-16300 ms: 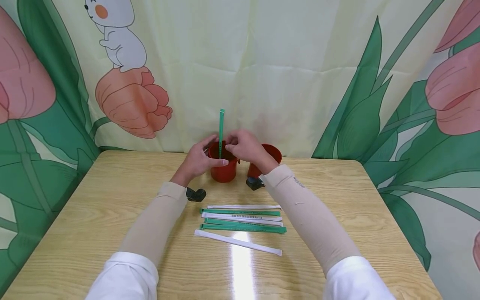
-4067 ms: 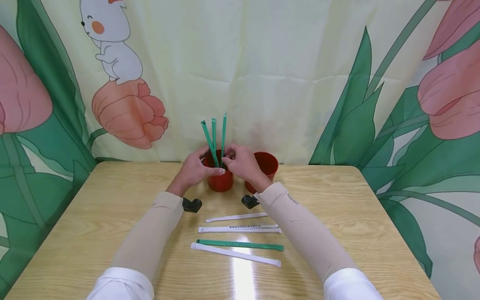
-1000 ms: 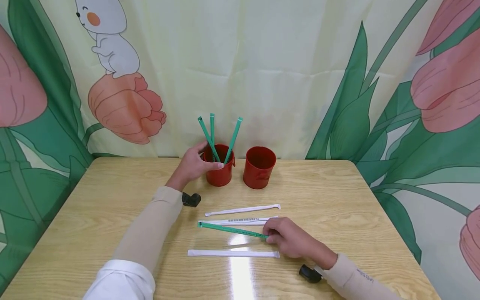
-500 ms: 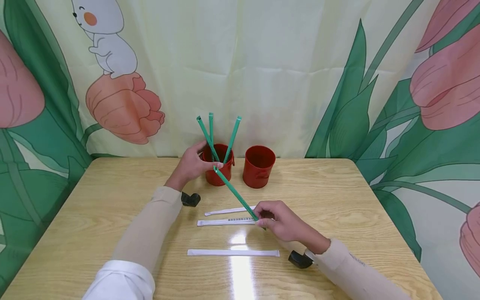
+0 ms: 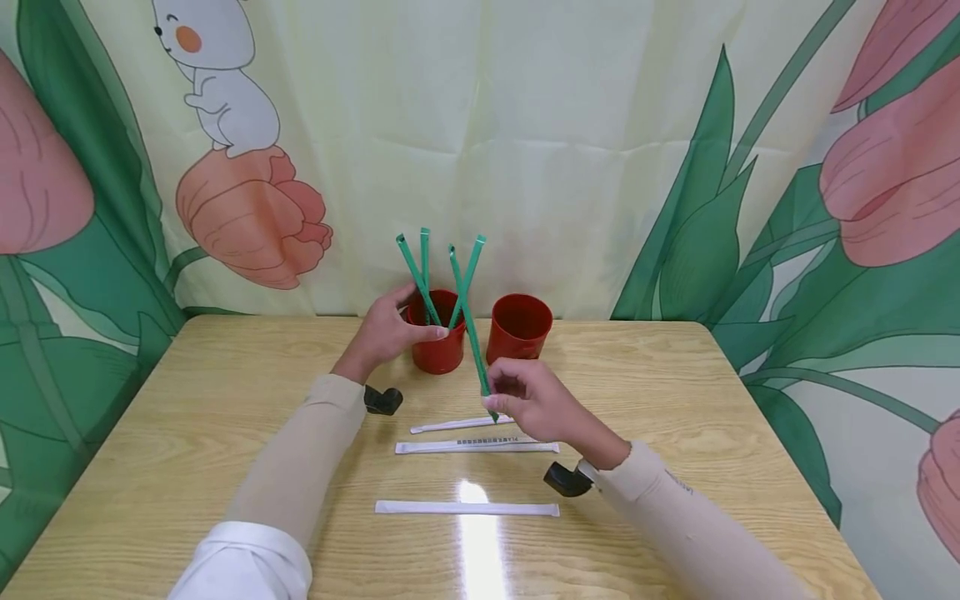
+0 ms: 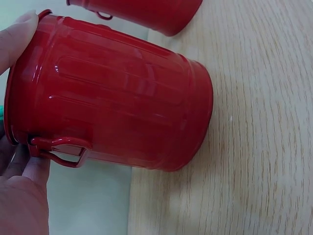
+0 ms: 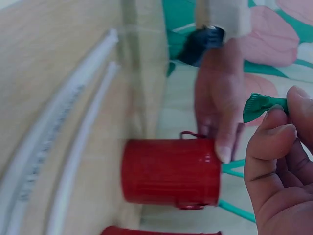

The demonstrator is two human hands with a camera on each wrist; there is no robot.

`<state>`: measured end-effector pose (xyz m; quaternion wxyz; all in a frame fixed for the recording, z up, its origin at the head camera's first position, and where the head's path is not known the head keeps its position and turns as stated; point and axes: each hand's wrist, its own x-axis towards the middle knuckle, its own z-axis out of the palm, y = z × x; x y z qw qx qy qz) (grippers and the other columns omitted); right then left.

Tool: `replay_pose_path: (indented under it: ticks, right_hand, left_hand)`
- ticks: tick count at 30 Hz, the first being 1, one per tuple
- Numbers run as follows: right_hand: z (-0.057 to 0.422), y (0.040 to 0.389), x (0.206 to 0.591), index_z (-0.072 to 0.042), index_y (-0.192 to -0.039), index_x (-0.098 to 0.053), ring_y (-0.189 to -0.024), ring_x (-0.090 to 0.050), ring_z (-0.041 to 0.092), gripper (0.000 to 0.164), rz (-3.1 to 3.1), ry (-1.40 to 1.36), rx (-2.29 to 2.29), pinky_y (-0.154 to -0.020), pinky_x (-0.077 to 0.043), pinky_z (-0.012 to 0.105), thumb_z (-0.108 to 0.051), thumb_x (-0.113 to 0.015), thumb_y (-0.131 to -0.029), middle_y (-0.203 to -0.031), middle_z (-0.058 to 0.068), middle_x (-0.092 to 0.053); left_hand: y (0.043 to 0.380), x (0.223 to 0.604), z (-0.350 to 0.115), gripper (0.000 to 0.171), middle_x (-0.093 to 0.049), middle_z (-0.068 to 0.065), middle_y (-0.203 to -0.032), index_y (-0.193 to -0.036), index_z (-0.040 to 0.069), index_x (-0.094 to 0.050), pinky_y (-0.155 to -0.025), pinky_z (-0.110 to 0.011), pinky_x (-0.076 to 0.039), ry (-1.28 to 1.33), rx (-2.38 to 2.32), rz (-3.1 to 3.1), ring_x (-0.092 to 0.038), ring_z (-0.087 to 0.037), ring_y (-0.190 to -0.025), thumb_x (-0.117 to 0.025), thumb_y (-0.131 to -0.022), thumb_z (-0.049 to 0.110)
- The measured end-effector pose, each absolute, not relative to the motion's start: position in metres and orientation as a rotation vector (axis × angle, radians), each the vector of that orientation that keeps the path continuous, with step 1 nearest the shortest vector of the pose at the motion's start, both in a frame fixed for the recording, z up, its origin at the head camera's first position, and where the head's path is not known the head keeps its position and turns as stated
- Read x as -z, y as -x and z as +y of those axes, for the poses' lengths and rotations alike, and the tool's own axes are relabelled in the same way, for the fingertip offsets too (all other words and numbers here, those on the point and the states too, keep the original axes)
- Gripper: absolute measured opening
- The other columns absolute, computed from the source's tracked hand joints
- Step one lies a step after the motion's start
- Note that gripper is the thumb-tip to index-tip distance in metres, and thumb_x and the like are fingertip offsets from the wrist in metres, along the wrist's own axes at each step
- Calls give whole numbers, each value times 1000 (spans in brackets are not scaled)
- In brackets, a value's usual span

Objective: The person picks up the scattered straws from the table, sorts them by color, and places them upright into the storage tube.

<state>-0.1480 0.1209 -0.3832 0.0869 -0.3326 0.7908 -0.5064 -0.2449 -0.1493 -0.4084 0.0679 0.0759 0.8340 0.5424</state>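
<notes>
My left hand grips the rim of the left red bucket, thumb in front and fingers behind. In the left wrist view this bucket, with a small side handle, stands on the table. Three green paper-wrapped straws lean in it. My right hand pinches another green wrapped straw near its lower end, above the table and slanting up in front of the bucket. The right wrist view shows the crimped tip of this straw poking out past my thumb and finger.
A second red bucket stands just right of the first. Several white wrapped straws lie crosswise on the wooden table: a front one, with others farther back. A flowered curtain hangs behind the table's far edge.
A third green straw went into the left bucket. My right hand then picked up another green straw from the table, raised it and moved it left and forward. My left hand stayed on the bucket.
</notes>
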Motion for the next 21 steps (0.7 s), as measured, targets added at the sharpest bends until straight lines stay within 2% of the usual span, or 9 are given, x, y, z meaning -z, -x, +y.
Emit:
replay_pose_path:
  ticks: [7,12,18,21]
  right_hand:
    - [100,168,360,4,-99,-67,-74,-58,19,5,2406,997,1636,-66,-54,23,3,-68,-95,-84,13,-61]
    - [89,189,346,1,-100,-71,-73,-64,21,7,2496,917,1657,-67,-58,24,-2,-70,-94,-86,14,-68]
    - [75,218,334,-3,-97,-68,-75,-67,37,8,2564,803,1624,-66,-59,31,-11,-68,-97,-86,15,-70]
    - [67,232,331,-6,-98,-67,-78,-68,36,8,2607,784,1590,-67,-59,32,-14,-68,-97,-87,14,-71]
  left_hand:
    - [244,407,-153,97,-45,-7,-164,-164,17,-34,-117,-57,-47,-252,-1648,2538,-40,-36,-152,-87,-85,34]
    - [243,410,-153,93,-50,-6,-159,-162,19,-38,-115,-57,-49,-277,-1673,2502,-43,-34,-149,-88,-85,32]
    - [246,412,-149,88,-54,-6,-155,-160,20,-43,-115,-56,-49,-312,-1722,2479,-46,-33,-145,-88,-85,31]
    - [247,411,-150,84,-55,-8,-153,-157,20,-46,-116,-57,-48,-332,-1731,2474,-48,-33,-143,-88,-85,28]
